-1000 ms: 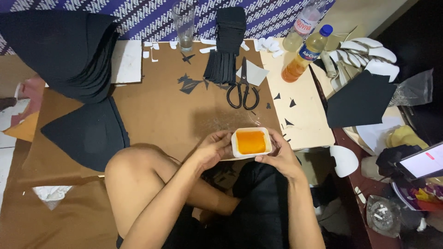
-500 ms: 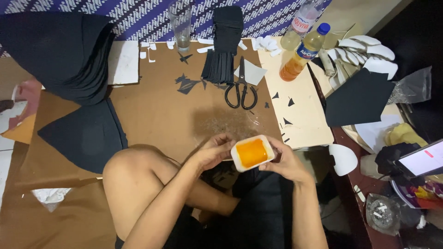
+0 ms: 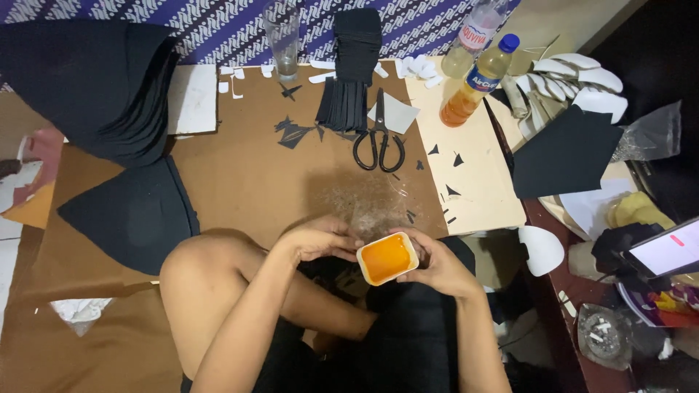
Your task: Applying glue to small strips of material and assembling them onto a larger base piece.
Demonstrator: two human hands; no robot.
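Light was moderate and warm, falling from above; the brown board [image 3: 247,167] was evenly lit, while the right edge and lower corners sank into dimness. Soft shadows lay under the scissors [image 3: 378,142] and bottle [image 3: 477,80]. The black sheets [image 3: 95,87] showed almost no detail. A phone screen [image 3: 666,251] glared white. The orange tub [image 3: 387,257] was sharp, the hands slightly soft. Wide-angle bending showed toward the edges.

We see a small white plastic tub [image 3: 387,257] of glossy orange paste, matt brown cardboard [image 3: 240,175], matt black foam sheets [image 3: 135,215] at its left edge, black metal scissors [image 3: 378,142], and a clear glass [image 3: 282,36] at the far edge.
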